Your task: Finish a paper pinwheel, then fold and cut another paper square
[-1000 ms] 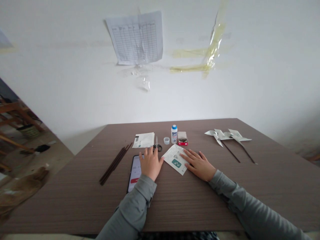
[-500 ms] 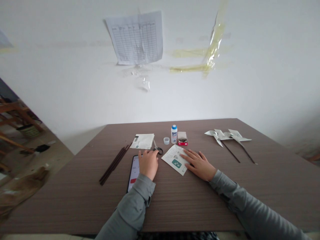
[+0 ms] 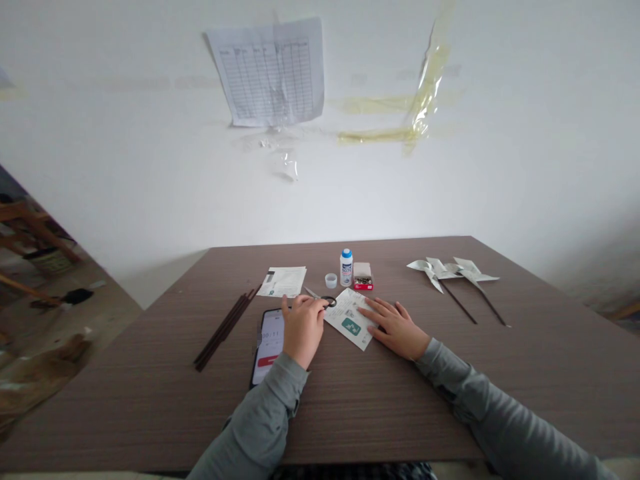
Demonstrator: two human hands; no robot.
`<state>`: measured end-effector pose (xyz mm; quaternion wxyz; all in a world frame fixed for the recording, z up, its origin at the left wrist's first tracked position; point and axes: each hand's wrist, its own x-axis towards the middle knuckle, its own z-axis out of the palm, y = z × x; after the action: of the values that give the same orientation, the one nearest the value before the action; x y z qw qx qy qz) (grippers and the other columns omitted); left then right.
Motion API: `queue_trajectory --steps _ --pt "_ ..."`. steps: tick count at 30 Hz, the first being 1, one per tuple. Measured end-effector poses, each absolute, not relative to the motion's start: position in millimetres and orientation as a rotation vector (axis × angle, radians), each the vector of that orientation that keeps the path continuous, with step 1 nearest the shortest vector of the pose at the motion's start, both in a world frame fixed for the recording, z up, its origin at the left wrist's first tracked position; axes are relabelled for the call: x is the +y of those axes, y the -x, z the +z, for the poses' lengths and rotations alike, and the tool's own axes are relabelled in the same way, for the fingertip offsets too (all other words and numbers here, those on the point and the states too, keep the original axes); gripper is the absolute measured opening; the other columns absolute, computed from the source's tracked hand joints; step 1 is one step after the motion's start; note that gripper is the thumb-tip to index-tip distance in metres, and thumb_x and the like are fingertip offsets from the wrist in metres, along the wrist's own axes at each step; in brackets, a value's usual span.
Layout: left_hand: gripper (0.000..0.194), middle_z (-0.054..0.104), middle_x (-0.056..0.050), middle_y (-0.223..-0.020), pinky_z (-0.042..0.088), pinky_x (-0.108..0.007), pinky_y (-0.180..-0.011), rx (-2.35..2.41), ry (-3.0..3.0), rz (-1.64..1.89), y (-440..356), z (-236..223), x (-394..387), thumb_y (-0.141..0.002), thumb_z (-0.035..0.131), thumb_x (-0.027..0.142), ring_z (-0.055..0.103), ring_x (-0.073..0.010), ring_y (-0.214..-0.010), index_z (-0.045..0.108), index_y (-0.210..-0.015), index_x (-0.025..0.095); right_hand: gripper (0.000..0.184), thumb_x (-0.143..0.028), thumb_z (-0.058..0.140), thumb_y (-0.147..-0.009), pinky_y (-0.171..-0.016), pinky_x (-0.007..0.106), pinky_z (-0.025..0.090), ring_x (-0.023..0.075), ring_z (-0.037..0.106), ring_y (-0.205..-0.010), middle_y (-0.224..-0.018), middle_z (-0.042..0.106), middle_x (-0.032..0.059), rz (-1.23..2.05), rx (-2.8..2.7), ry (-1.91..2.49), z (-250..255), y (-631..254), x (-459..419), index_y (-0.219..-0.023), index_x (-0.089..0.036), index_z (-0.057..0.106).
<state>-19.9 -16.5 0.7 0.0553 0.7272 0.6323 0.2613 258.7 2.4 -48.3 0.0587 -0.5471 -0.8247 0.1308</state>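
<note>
Two hands in view. What's the grip?

— Left hand (image 3: pixel 303 330): thumb and fingers pressed together, pinching the steel scissors (image 3: pixel 316 295) near the pivot, blades pointing away to the left. Exact finger placing is partly hidden. Black finger loop (image 3: pixel 329 301) sits just beside the printed paper square (image 3: pixel 350 319), my landmark.

Right hand (image 3: pixel 395 327)?

— Spread flat, fingertips resting on that square's right side. Nothing pinched.

Readable writing?

— Little. Square carries small print and a green panel (image 3: pixel 351 326), wording too small. White bottle (image 3: pixel 346 268) beyond the square: blue cap, blue label, text unreadable. Small red-and-white box (image 3: pixel 363 276) just right of the bottle, markings unreadable.

Left of the square?

— Smartphone (image 3: pixel 269 347) lit, digits partly legible, red button (image 3: pixel 267 361) below them. Left hand and grey sleeve (image 3: pixel 265 420) block its right side. Beyond the phone, a second printed sheet (image 3: pixel 283 281); a small clear cap (image 3: pixel 331 280) sits between that sheet and the bottle. Bundle of dark sticks (image 3: pixel 225 330) lies further left, on the brown wood-grain table (image 3: pixel 150 400).

Right of it?

— Two paper pinwheels (image 3: pixel 453 270) on dark sticks, lying well apart from the square.

Behind?

— Ruled chart (image 3: pixel 267 73) on the wall (image 3: pixel 150 167), entries too small to read; yellowed tape (image 3: pixel 425 87) to its right.
</note>
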Motion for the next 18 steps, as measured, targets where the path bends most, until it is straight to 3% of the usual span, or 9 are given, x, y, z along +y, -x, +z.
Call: queue_trajectory --steps 4,9,14,18 --pt "0.038 0.101 -0.009 -0.118 0.034 -0.089 -0.156 1.661 -2.248 0.824 11.0 -10.9 -16.1 -0.108 0.084 -0.001 0.087 -0.0385 -0.140 0.103 -0.121 0.030 0.070 -0.033 0.058 -0.127 -0.159 0.083 0.036 0.0398 0.046 -0.198 -0.212 0.047 0.0068 0.363 -2.517 1.643 -49.4 -259.3 1.9 -0.197 -0.043 0.062" --pt "0.037 0.100 -0.008 -0.124 0.038 -0.086 -0.155 1.579 -2.242 0.723 2.7 -20.2 -16.3 -0.102 0.088 -0.006 0.088 -0.0364 -0.142 0.100 -0.105 0.030 0.068 -0.032 0.066 -0.124 -0.158 0.082 0.039 0.0421 0.049 -0.196 -0.209 0.053 0.0057 0.347 -2.474 1.644 -49.5 -258.2 1.7 -0.191 -0.045 0.069" --pt "0.032 0.098 -0.012 -0.130 0.059 -0.070 -0.142 1.538 -2.270 0.628 3.8 -25.5 -14.0 -0.106 0.088 -0.003 0.086 -0.0363 -0.141 0.100 -0.115 0.026 0.069 -0.033 0.065 -0.123 -0.158 0.087 0.037 0.0443 0.049 -0.196 -0.208 0.054 0.0101 0.396 -2.463 1.619 -52.7 -260.0 4.5 -0.192 -0.039 0.069" --pt "0.033 0.095 -0.014 -0.132 0.067 -0.060 -0.132 1.494 -2.278 0.652 6.7 -31.7 -10.7 -0.105 0.087 -0.003 0.086 -0.0362 -0.139 0.100 -0.120 0.025 0.076 -0.027 0.071 -0.115 -0.155 0.082 0.047 0.0453 0.059 -0.189 -0.201 0.065 0.0146 0.338 -2.381 1.549 -57.7 -260.4 7.6 -0.190 -0.034 0.072"
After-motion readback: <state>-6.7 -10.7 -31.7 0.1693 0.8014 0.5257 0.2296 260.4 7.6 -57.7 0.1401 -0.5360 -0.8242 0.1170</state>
